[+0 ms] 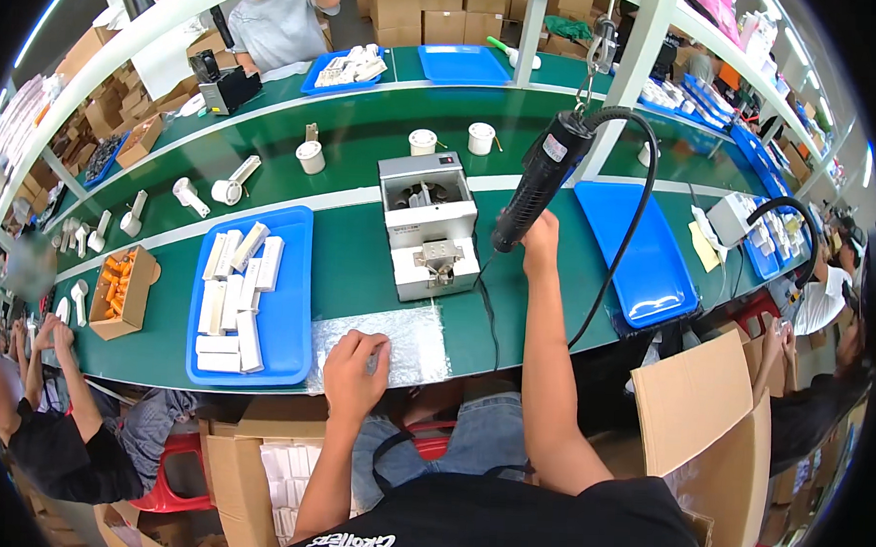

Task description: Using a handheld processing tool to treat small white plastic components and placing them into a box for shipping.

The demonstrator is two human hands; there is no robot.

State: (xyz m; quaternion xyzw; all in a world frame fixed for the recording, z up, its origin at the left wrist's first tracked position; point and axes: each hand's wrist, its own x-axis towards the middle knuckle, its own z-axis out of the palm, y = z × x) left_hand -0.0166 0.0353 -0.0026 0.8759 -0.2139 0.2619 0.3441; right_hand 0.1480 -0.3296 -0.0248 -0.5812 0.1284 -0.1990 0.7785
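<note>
My left hand rests palm down on a sheet of clear bubble wrap at the near edge of the green bench. My right hand is raised and wrapped around the lower end of a black hanging power tool, which dangles from a hook with a black cable looping to the right. Just left of that tool stands a small grey-and-white machine. A blue tray holding several white rectangular parts lies left of my left hand.
An empty blue tray lies to the right. A cardboard box of orange parts sits far left. White round parts stand on the conveyor. Other people work at the left, right and far side. Cardboard cartons stand by my knees.
</note>
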